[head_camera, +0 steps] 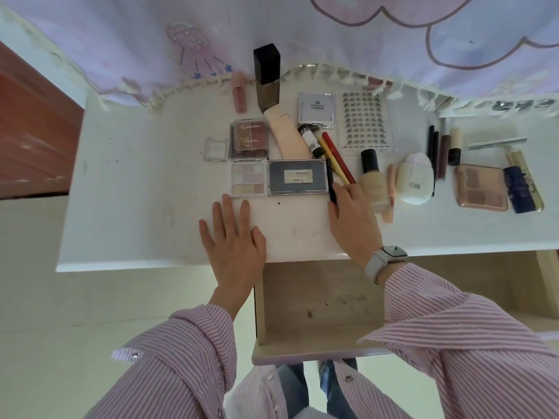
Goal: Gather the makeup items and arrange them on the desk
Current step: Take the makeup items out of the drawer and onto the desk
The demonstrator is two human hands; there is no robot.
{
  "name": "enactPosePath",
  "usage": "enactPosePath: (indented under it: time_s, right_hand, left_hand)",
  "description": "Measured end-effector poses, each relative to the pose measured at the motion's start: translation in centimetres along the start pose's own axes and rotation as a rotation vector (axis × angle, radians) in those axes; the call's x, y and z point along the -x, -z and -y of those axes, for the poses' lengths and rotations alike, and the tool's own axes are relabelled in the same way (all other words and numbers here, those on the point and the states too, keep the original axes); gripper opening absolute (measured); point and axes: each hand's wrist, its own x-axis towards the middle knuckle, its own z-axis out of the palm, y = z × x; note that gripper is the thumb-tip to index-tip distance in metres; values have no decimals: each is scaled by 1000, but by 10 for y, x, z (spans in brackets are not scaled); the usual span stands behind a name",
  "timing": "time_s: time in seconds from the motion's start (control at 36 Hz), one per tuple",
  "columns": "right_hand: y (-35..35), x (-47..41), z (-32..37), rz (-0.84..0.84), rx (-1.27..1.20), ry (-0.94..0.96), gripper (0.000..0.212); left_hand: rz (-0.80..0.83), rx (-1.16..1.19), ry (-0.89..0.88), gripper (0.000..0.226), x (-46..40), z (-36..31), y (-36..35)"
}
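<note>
Makeup lies spread on the white desk (pixel 145 182). My left hand (pixel 233 237) rests flat on the desk, fingers straight, just below the pale eyeshadow palette (pixel 248 177). My right hand (pixel 351 216) has curled fingers and pinches a black pen (pixel 330 176) beside the dark grey compact (pixel 298 177). Its fingertips touch the ends of the red and yellow pencils (pixel 335 155). A foundation bottle (pixel 371 173) stands just right of that hand. Further back are a brown palette (pixel 249 137), a peach tube (pixel 287 134) and a tall black bottle (pixel 266 77).
To the right lie a lash tray (pixel 364 120), a white case (pixel 415 179), slim pens (pixel 433 146), a rose-gold palette (pixel 481 187) and a navy tube (pixel 521 189). A fringed curtain (pixel 302 40) hangs at the back. A wooden stool (pixel 317 306) sits under the front edge.
</note>
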Motion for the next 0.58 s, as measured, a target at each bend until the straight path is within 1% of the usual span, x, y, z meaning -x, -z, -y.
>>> enactPosePath:
  time_s: [0.08,0.19,0.28,0.36,0.42,0.47,0.53,0.58]
  right_hand:
    - [3,5,-2,33,66,36,35]
    - [7,7,-3,134,117,36,43]
    - [15,12,-3,142,51,38,51]
    - [31,27,-4,134,-42,102,49]
    - [43,45,-12,125,-73,181,45]
    - [54,69,-29,130,-92,246,41]
    - [64,98,-51,177,-85,277,36]
    - [72,128,-78,271,-8,301,36]
  left_hand:
    - [0,3,3,54,0,0,0]
    - [21,7,10,56,1,0,0]
    - [23,66,42,54,3,-2,2]
    - [-20,175,72,52,14,-10,6]
    - [-74,225,37,50,32,-20,10]
    - [-90,251,-23,45,56,-34,10]
    - [-53,266,-106,39,86,-50,4]
    - [8,259,-226,37,116,-65,-5]
